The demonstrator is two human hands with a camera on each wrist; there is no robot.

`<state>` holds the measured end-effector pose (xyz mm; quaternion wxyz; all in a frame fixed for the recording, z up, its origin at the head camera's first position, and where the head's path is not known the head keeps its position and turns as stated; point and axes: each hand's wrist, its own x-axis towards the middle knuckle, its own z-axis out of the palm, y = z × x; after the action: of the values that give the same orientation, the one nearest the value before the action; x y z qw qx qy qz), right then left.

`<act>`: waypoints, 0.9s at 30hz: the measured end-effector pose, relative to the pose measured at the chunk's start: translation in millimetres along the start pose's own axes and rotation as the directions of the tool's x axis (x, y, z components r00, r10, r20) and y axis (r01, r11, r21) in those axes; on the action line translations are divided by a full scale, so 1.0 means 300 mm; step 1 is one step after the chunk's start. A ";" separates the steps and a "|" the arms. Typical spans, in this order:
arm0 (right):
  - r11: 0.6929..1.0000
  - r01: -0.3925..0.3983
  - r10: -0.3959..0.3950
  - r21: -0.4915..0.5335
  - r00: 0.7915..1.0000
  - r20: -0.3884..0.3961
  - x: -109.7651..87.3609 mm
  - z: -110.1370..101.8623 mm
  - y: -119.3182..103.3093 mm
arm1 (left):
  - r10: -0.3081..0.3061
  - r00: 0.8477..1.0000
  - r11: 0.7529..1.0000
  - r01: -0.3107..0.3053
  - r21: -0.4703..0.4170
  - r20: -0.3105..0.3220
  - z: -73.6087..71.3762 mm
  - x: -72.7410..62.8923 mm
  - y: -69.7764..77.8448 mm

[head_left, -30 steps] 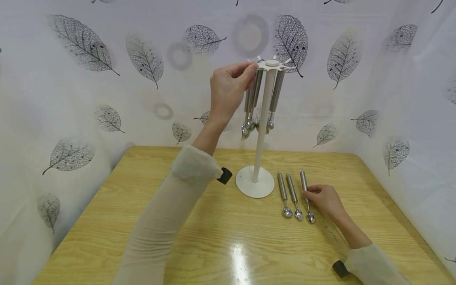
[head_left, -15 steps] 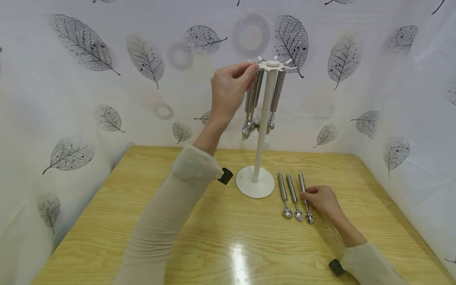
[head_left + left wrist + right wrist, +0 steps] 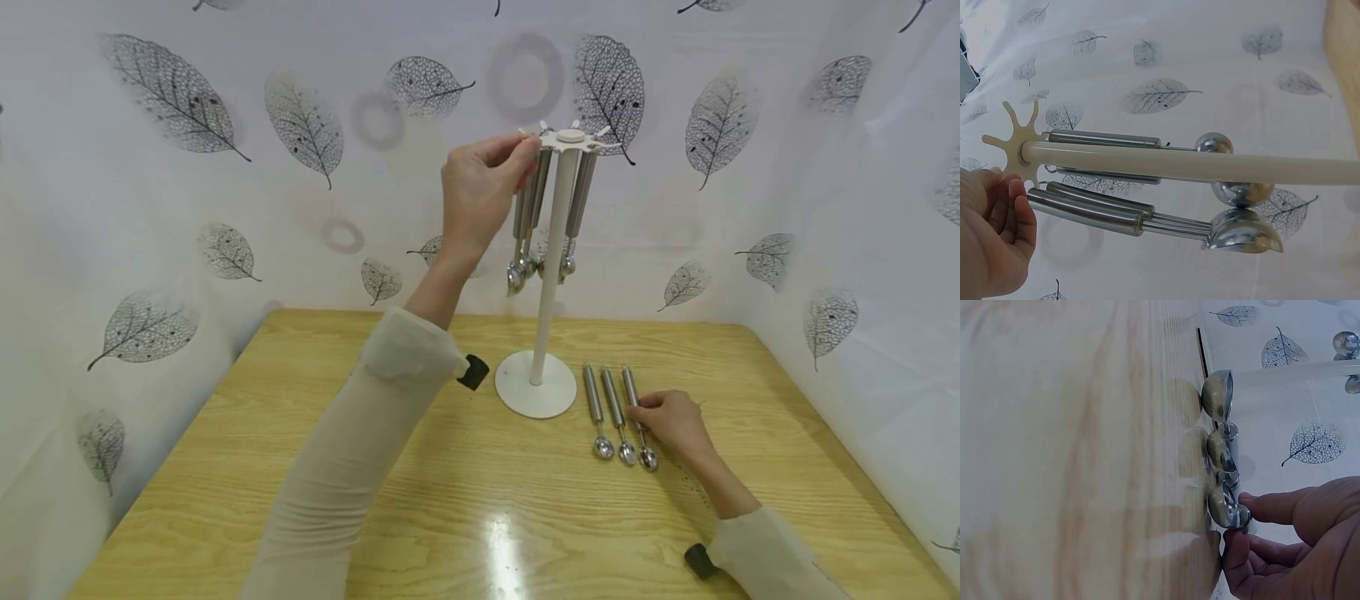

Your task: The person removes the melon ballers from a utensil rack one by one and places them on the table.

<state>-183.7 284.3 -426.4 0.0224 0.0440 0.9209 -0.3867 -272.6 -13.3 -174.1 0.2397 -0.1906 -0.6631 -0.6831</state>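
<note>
A white utensil stand [image 3: 551, 275] with a star-shaped top stands on the table. My left hand [image 3: 483, 187] pinches one arm of that top [image 3: 1019, 145], beside the upper ends of the hanging handles. Several steel scoops [image 3: 1088, 212] hang there, bowls downward; some are partly hidden. Right of the base, three small metal scoops lie in a row, bowls toward me: a left scoop [image 3: 593, 396], a middle scoop [image 3: 612, 398] and a right scoop [image 3: 630, 383]. My right hand [image 3: 675, 421] pinches the right scoop's handle between thumb and fingers.
The stand's round white base [image 3: 517, 396] rests on the wooden table [image 3: 420, 517]. A leaf-patterned curtain [image 3: 300, 208] encloses the table at the back and both sides. A black band piece [image 3: 473, 372] sits by the left cuff.
My right hand has shifted left with the right scoop, bringing it closer to the middle scoop. The left hand has kept its place at the stand's top.
</note>
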 end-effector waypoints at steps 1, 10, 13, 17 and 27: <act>1.000 0.003 -0.003 -0.001 1.000 -0.002 0.000 0.002 0.002 | -0.001 1.000 1.000 0.001 -0.001 0.001 -0.001 0.000 -0.001; 0.999 0.030 -0.030 -0.011 0.999 -0.010 -0.001 0.006 0.012 | -0.011 1.000 1.000 0.011 -0.014 -0.002 -0.002 -0.001 -0.001; 0.999 0.038 -0.038 -0.005 0.999 -0.016 0.000 0.005 0.013 | -0.008 1.000 1.000 0.008 -0.011 0.000 -0.001 -0.002 0.000; 0.999 0.039 -0.039 -0.002 0.999 -0.019 0.002 0.008 0.017 | 0.001 1.000 1.000 -0.001 -0.007 0.003 0.001 -0.003 -0.002; 0.999 0.036 -0.036 -0.016 0.999 -0.020 0.000 0.002 0.023 | 0.014 1.000 0.999 -0.014 -0.035 0.008 -0.001 -0.003 -0.007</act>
<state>-182.9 288.7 -431.7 0.0063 0.0311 0.9248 -0.3792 -273.0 -13.5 -176.2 0.2384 -0.2022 -0.6508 -0.6919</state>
